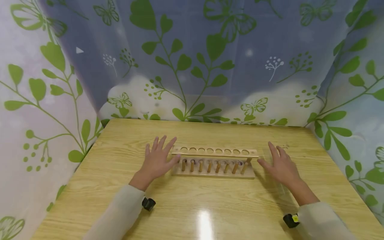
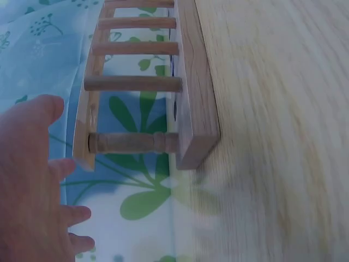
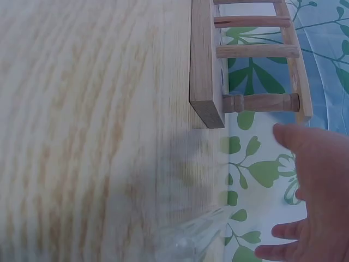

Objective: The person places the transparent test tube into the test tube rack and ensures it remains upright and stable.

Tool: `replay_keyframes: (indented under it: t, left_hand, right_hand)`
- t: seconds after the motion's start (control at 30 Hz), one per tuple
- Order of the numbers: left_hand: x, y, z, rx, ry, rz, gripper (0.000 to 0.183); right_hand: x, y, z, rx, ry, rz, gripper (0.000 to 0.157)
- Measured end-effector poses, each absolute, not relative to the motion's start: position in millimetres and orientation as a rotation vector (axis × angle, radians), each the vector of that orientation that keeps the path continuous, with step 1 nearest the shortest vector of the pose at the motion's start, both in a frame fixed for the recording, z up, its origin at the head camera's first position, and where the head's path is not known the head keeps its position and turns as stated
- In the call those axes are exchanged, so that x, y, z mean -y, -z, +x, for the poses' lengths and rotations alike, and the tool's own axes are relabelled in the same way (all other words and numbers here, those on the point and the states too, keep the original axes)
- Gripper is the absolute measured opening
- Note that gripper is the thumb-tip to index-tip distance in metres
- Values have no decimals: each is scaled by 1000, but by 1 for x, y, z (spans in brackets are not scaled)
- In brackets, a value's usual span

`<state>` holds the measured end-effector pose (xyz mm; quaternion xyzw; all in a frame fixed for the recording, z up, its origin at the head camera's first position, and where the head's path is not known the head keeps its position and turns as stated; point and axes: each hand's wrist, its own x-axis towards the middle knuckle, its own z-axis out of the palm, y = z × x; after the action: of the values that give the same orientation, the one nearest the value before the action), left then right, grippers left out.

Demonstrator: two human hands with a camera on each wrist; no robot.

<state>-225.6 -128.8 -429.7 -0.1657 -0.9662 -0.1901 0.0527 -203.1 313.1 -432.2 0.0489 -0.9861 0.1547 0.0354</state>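
A wooden test tube rack (image 1: 213,177) stands upright on the table, with a row of round holes in its top bar (image 1: 214,152) and several upright pegs below. My left hand (image 1: 156,162), fingers spread, is by the rack's left end. Its thumb overlaps that end in the head view, but a gap shows in the left wrist view, where the end post (image 2: 131,143) is visible. At the opposite end, my right hand (image 1: 283,168) has its fingers extended and its thumb near the right post (image 3: 262,102). Neither hand holds anything.
Clear, see-through objects (image 3: 188,240), perhaps glass tubes, lie on the table to the right of the rack, partly under my right hand. The wood-grain table (image 1: 180,206) is bordered by patterned curtains (image 1: 192,66) at the back and both sides.
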Motion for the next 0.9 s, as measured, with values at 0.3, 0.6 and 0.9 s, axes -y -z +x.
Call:
replay_keyframes:
  t: [0.3,0.6,0.9]
  left_hand:
    - [114,431,-235,2857,582,-635,70]
    - [100,429,-236,2853,532,-692,73]
    - [92,434,-237,2808,476,-788,70]
  right_hand:
    - [-311,435,-209,3082,-514,41,98]
    - [-311,435,-213,3172,-507,-67,94]
    - [-315,440,-215,3268,-464,-94,88]
